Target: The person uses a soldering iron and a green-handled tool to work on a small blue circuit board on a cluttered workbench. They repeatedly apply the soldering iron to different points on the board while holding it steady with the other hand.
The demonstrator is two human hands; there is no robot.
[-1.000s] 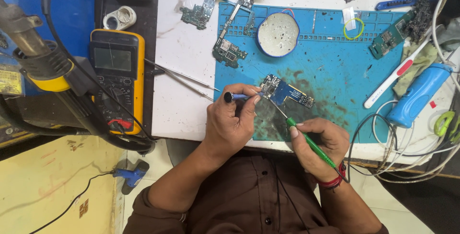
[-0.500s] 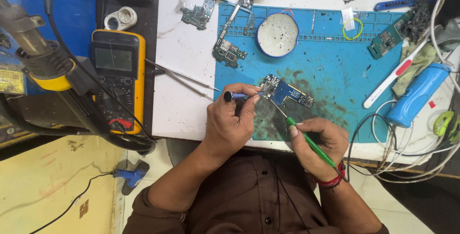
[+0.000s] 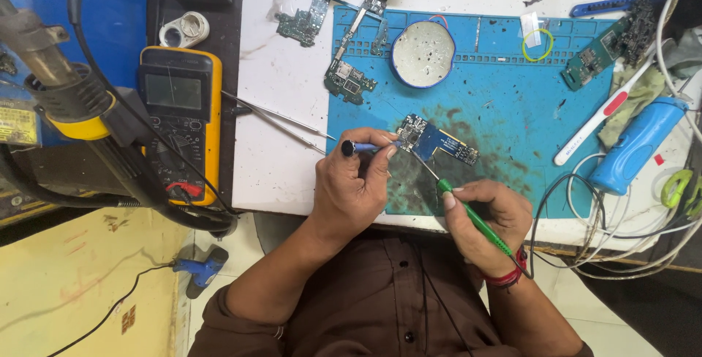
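Soldering work looks mid-step, judging by the pose: right hand is closed in a pen grip on a green-handled iron, thin metal tip angled up-left to the near edge of a small blue circuit board. Left hand is closed on a slim blue-handled tool w/ black end cap, tip touching the board's left end, prob. pinning it. Board lies flat on the blue mat, near its front-left area, between both hands. Can't tell which joints are done; the board isn't lifted or put aside, so work on it seems unfinished.

Materials, near to far: brown shirt fabric w/ buttons; red thread band at right wrist. Mat is matte blue rubber, scorched and grimy w/ dark residue around the board. Desk is white, scuffed, stained. Two thin steel probes lie just left of the mat. Yellow-cased multimeter w/ grey screen sits further left. Right side: blue plastic cylinder tool, white toothbrush w/ red grip, tangled white/black cables. Far: round blue-rimmed dish speckled w/ debris, several bare green/dark PCBs scattered, yellow-green ring.
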